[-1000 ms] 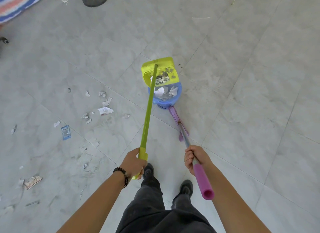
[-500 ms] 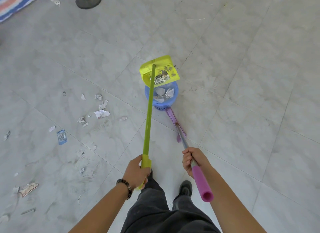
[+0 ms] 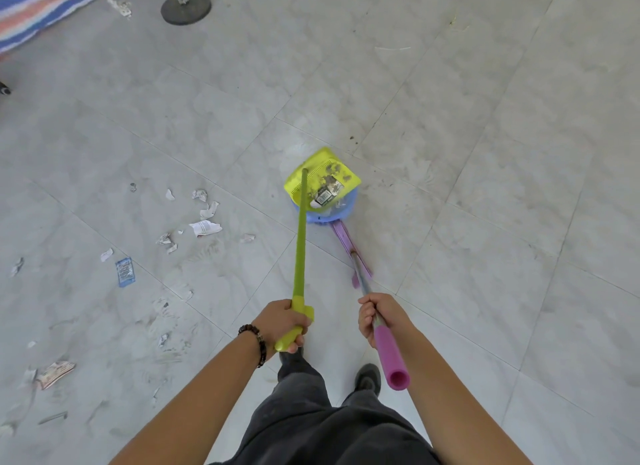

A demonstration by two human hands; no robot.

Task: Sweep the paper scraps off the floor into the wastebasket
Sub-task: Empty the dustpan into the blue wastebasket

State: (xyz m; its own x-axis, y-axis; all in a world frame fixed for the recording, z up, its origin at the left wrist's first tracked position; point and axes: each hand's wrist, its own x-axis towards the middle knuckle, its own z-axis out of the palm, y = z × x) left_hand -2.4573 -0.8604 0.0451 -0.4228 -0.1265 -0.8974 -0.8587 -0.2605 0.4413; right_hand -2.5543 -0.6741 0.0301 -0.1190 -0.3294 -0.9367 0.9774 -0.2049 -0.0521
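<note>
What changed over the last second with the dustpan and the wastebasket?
The yellow-green dustpan has slid further over the blue wastebasket and now hides most of the paper inside. Nothing was taken hold of or let go: the left hand still grips the dustpan handle, the right hand the broom handle. The paper scraps on the floor lie as before.

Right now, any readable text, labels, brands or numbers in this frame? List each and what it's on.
Nothing can be read as words or numbers.
Packet in the yellow dustpan: dark print and stripes, too blurred to read.
Blue packet, left side: print too small to read.
White paper scrap: grey lines of print, unreadable.
Crumpled wrapper, lower left: reddish print, blurred.
</note>
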